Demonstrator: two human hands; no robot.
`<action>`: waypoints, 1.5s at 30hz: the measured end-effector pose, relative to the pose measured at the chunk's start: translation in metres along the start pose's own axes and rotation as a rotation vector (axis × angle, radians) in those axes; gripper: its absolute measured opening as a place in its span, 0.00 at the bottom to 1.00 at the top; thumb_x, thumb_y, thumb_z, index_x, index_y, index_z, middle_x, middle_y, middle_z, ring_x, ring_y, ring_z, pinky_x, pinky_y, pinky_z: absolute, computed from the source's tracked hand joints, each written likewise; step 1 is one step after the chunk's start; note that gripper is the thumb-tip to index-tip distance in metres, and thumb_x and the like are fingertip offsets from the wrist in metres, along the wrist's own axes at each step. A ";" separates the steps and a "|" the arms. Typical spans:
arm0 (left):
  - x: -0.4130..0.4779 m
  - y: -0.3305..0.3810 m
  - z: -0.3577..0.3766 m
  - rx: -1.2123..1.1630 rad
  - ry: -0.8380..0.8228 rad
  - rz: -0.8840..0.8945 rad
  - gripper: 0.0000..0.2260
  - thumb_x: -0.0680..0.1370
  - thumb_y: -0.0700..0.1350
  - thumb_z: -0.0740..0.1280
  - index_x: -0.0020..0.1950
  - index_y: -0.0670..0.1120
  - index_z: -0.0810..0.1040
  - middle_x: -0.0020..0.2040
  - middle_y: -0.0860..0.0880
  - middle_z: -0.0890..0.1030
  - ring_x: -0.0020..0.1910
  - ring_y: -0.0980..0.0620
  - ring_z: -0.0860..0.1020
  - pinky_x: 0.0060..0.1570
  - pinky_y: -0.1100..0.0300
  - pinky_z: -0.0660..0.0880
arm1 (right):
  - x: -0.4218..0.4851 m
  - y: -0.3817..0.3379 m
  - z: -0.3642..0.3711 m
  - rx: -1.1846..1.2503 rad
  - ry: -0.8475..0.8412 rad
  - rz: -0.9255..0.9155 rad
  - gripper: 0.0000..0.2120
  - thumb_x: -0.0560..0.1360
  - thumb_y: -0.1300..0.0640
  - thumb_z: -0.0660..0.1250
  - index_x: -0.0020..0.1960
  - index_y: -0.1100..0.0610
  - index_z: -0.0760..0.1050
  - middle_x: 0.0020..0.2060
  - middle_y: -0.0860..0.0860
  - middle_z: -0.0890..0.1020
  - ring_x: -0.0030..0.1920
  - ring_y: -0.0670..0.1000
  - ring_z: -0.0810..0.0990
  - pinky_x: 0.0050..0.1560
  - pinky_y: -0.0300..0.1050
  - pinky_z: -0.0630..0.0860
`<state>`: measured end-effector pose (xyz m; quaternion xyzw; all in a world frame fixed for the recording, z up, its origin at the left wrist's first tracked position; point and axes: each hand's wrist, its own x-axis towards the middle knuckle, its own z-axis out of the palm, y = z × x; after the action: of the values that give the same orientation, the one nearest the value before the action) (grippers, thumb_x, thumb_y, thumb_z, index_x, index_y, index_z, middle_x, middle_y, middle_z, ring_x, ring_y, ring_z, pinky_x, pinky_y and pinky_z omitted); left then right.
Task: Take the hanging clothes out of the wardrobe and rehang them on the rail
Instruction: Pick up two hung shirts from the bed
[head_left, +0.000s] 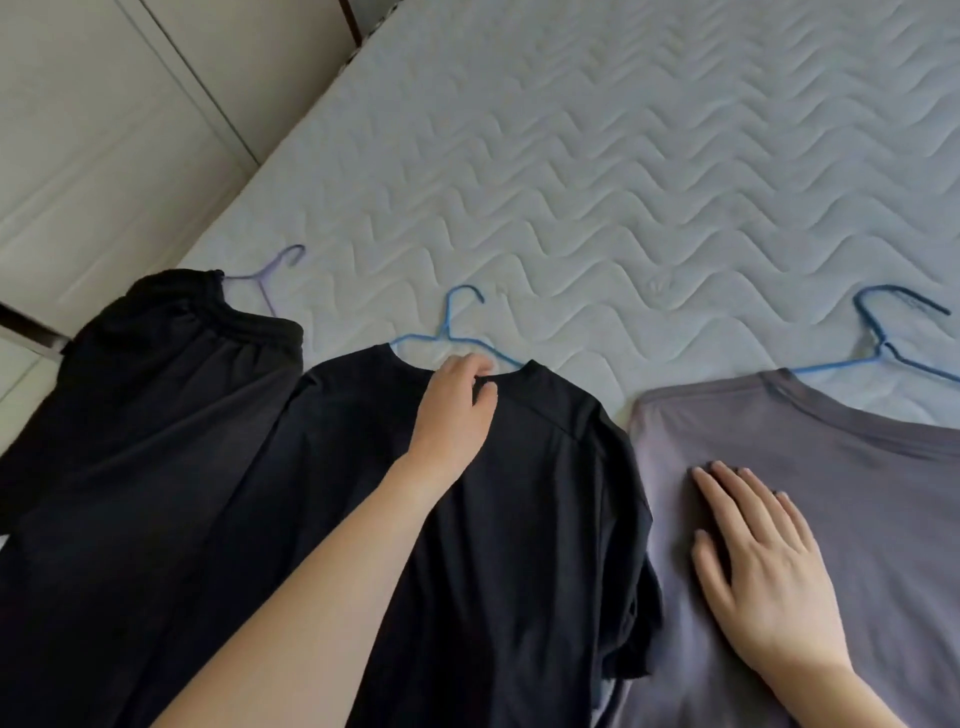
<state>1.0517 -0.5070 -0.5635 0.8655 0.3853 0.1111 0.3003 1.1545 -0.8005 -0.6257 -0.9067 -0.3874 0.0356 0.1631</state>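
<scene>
Three garments lie side by side on a quilted mattress (623, 182), each on a wire hanger whose hook points away from us. Our left hand (457, 405) reaches across the black T-shirt (519, 519) in the middle. Its fingers are curled over the back of the collar, pinching the cloth just where the blue hanger (448, 322) comes out of the neck opening. We cannot tell whether the wire is caught in that grip as well. The shirt itself lies flat beneath the forearm, its body running toward us and its right sleeve bunched against the neighbouring garment. Our right hand (763, 561) rests palm down on the chest of the grey T-shirt (857, 447), fingers straight and slightly spread, holding nothing. That shirt lies to the right, touching the black one along its edge, and its collar is well above the fingertips. A second blue hanger (878, 332) shows beyond the neckline, and a darker wire hook overlaps it. To the left, black trousers (156, 389) with a gathered elastic waistband lie with one edge tucked against the black T-shirt, and a lilac hanger (270, 280) sticks out past the waistband. Nothing else lies on the mattress beyond the hooks. Pale panels (104, 130) border the mattress on the left.
</scene>
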 end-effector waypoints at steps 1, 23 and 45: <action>0.015 -0.004 0.001 0.049 0.007 0.010 0.13 0.79 0.42 0.62 0.63 0.44 0.75 0.60 0.48 0.76 0.60 0.50 0.74 0.60 0.60 0.70 | 0.002 0.001 0.001 0.006 0.011 0.001 0.28 0.74 0.50 0.55 0.72 0.58 0.70 0.70 0.55 0.73 0.72 0.58 0.68 0.73 0.56 0.61; 0.089 -0.009 -0.073 0.250 -0.246 -0.081 0.17 0.73 0.58 0.69 0.36 0.44 0.78 0.31 0.49 0.72 0.32 0.49 0.71 0.36 0.56 0.66 | 0.010 0.000 0.005 0.025 0.063 -0.002 0.28 0.73 0.50 0.56 0.70 0.58 0.72 0.69 0.55 0.74 0.71 0.57 0.69 0.72 0.56 0.61; 0.022 -0.032 -0.031 0.126 -0.156 -0.116 0.24 0.67 0.72 0.60 0.41 0.53 0.81 0.42 0.47 0.84 0.46 0.44 0.81 0.51 0.46 0.76 | 0.177 0.079 -0.078 1.039 0.033 1.095 0.08 0.73 0.56 0.66 0.48 0.59 0.70 0.35 0.52 0.71 0.33 0.50 0.70 0.37 0.43 0.71</action>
<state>1.0345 -0.4611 -0.5589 0.8650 0.4163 0.0013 0.2801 1.3473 -0.7454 -0.5668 -0.7764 0.1878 0.2761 0.5345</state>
